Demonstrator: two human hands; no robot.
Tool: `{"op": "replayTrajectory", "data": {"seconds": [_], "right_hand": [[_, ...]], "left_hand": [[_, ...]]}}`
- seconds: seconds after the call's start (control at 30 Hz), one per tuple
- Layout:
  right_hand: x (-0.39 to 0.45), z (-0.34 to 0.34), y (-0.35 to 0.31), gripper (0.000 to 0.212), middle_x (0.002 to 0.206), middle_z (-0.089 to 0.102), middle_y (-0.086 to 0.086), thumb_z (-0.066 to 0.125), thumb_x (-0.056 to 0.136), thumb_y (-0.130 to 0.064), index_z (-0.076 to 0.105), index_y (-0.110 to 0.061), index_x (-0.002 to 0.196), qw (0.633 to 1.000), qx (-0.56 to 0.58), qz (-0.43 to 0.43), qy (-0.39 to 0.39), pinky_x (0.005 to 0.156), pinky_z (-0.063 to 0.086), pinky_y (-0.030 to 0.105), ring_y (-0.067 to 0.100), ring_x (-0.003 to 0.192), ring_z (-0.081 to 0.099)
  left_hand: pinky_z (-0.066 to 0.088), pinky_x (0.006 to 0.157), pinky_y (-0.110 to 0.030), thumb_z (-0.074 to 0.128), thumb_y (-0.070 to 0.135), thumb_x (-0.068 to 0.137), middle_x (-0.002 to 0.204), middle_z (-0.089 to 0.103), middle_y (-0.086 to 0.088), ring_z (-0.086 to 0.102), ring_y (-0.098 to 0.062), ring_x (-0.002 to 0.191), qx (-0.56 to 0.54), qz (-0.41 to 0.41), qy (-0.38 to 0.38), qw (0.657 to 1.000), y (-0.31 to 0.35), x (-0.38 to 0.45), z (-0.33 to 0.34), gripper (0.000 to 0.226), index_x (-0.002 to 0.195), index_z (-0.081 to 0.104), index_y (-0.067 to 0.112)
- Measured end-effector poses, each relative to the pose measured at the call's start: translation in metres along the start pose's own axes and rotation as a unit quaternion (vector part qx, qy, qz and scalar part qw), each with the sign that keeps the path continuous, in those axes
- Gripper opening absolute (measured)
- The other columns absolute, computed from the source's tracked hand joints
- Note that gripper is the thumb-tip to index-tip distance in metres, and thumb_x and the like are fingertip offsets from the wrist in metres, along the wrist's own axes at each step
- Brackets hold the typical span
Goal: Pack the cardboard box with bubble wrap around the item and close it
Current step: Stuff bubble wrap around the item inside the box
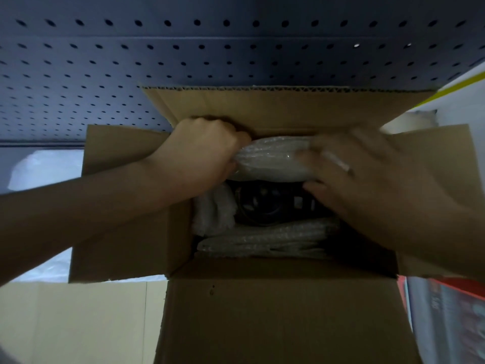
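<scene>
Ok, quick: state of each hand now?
Left hand: closed, gripping the white bubble-wrap roll.
Right hand: blurred, fingers spread over the same roll; grip cannot be told.

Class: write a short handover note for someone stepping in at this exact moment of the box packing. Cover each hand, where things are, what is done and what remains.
Left hand: gripping the left end of a bubble wrap roll at the far side of the cardboard box.
Right hand: blurred, pressing on the roll's right end.
Dark item: in the middle of the box, top uncovered.
Done: wrap packed along the near side and left side.
Left: seat the far roll, cover the item, fold all four open flaps shut.
</scene>
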State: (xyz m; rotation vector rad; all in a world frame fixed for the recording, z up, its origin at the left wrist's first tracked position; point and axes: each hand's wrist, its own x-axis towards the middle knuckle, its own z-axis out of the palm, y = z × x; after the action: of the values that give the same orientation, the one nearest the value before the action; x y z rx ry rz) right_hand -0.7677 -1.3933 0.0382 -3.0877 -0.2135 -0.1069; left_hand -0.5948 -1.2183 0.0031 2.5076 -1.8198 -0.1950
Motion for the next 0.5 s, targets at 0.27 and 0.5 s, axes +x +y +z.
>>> {"op": "replayTrajectory", "data": {"seconds": [0.27,0.5], "right_hand": [[0.024,-0.002,0.027,0.044,0.124,0.058,0.0,0.05,0.087,-0.038,0.05,-0.032,0.131,0.973,0.087,0.13,-0.168,0.084,0.044,0.034,0.024,0.109,0.056],[0.024,0.01,0.025,0.043,0.12,0.058,0.003,0.048,0.094,-0.026,0.046,-0.039,0.135,0.975,0.065,0.097,-0.189,0.073,0.039,0.03,0.026,0.106,0.057]], "left_hand": [[0.056,0.077,-0.044,0.067,0.028,0.084,0.12,0.063,-0.012,0.064,-0.031,0.099,-0.049,0.004,-0.031,0.998,0.0,-0.018,-0.008,0.053,0.133,0.051,0.016],[0.051,0.086,-0.039,0.064,0.028,0.086,0.117,0.066,-0.002,0.062,-0.021,0.103,-0.101,-0.036,-0.06,0.992,0.001,-0.008,-0.007,0.042,0.127,0.058,0.027]]}}
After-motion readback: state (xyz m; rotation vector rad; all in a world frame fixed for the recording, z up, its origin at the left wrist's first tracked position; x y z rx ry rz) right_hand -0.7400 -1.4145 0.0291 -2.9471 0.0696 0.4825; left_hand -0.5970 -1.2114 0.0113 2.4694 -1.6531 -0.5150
